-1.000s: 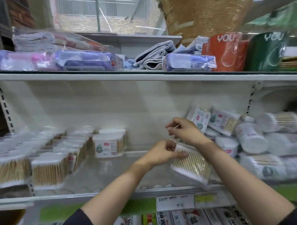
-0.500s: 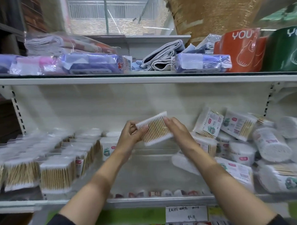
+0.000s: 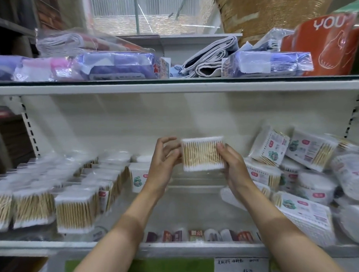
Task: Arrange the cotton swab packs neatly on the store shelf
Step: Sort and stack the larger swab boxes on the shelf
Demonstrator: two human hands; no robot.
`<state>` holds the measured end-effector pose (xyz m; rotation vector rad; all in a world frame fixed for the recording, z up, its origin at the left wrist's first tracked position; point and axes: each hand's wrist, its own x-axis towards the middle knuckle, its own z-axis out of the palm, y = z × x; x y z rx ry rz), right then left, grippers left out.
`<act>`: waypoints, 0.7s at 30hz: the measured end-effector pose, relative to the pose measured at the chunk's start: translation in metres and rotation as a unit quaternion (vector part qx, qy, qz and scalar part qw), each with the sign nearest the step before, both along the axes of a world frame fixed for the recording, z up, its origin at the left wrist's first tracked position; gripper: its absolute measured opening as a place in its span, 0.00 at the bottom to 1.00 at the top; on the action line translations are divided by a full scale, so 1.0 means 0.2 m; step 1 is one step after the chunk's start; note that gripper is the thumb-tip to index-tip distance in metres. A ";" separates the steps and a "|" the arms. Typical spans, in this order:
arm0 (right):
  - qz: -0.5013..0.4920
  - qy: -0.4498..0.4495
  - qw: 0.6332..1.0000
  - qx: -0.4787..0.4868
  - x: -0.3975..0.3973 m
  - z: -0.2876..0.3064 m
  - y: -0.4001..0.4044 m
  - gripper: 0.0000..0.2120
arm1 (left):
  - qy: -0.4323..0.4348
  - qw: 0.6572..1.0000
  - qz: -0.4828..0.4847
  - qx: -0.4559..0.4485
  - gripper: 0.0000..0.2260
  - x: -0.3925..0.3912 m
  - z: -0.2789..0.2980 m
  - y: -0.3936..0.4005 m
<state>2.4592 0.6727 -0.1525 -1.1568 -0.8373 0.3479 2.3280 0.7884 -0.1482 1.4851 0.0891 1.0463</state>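
Swabs in a clear square pack (image 3: 202,153), sticks upright with white tips along top and bottom, are held up in mid-air over the bare middle stretch of the shelf (image 3: 197,208), in front of its white back wall. The right hand (image 3: 233,166) grips the pack's right edge, fingers curled onto the front face, while the left hand (image 3: 165,156) meets the left edge with fingers only partly curled, so the hold is mainly a squeeze from both sides. Such a pack is probably very light and fairly stiff, its thin plastic shell likely to flex or pop open if pinched hard across the broad faces; the smooth wrap looks slippery. Taking it by the two side edges seems safest. To the left stand neat rows of packs (image 3: 75,208); to the right lies a tumbled heap of packs (image 3: 310,172) leaning on each other.
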 end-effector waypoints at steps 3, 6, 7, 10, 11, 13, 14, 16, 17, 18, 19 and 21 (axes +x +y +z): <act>0.009 0.014 1.000 0.009 0.00 0.01 -0.01 0.10 | 0.032 0.981 0.065 0.179 0.22 -0.02 -0.03 -0.01; 0.014 0.026 0.999 0.014 -0.01 0.00 -0.01 0.09 | 0.029 0.947 0.110 0.300 0.26 -0.02 -0.05 0.00; 0.016 0.024 0.999 0.013 -0.01 0.00 -0.01 0.10 | 0.035 0.942 0.118 0.311 0.26 -0.02 -0.05 0.00; 0.032 0.011 0.999 0.003 -0.01 0.00 -0.02 0.19 | 0.060 0.947 0.115 0.293 0.29 -0.02 -0.05 -0.01; 0.034 0.008 0.999 0.001 -0.01 0.00 -0.02 0.19 | 0.064 0.952 0.109 0.278 0.28 -0.03 -0.05 -0.01; 0.030 0.007 1.000 -0.004 -0.01 0.01 -0.03 0.13 | 0.071 0.961 0.092 0.251 0.26 -0.03 -0.04 -0.01; 0.032 0.018 0.999 -0.002 -0.02 0.01 -0.03 0.10 | 0.076 0.964 0.079 0.243 0.26 -0.04 -0.04 -0.01; 0.054 0.067 0.996 0.011 -0.04 0.02 -0.04 0.08 | 0.091 0.964 0.060 0.243 0.25 -0.04 -0.05 -0.01; 0.072 0.098 0.992 0.015 -0.05 0.03 -0.05 0.10 | 0.096 0.963 0.064 0.246 0.23 -0.05 -0.05 -0.02; 0.093 0.128 0.987 0.014 -0.05 0.04 -0.06 0.14 | 0.098 0.965 0.068 0.235 0.21 -0.04 -0.05 -0.02; 0.112 0.148 0.983 0.012 -0.05 0.05 -0.07 0.18 | 0.102 0.971 0.065 0.205 0.17 -0.04 -0.05 -0.02; 0.133 0.158 0.978 0.005 -0.04 0.05 -0.07 0.22 | 0.116 0.982 0.049 0.141 0.09 -0.04 -0.05 -0.04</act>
